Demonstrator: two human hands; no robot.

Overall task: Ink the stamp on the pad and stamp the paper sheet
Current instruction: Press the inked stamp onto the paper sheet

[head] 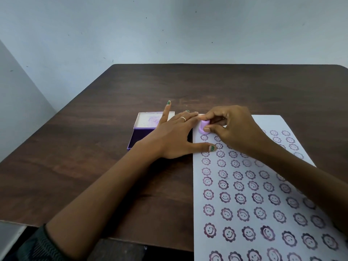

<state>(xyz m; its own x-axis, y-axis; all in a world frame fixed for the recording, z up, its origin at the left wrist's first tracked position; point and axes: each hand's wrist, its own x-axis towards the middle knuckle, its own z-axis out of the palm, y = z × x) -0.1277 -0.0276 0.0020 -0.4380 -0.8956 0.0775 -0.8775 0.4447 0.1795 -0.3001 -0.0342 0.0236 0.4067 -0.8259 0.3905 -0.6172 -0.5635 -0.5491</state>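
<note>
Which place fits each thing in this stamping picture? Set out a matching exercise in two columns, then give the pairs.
Things:
1. stamp
2. ink pad
3. left hand
4. paper sheet

Places:
A. open, left of the sheet
B. flat across the sheet's left edge
C. covered in rows of smiling flowers
D. pinched in the right hand at the sheet's far left corner

Pairs: 1-D, 2-A, 3-B, 4-C

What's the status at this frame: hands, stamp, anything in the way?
Right hand grip on stamp, pressed at paper sheet top-left corner. Left hand flat, steadying sheet edge. Ink pad open at left. Nothing in the way.
</note>
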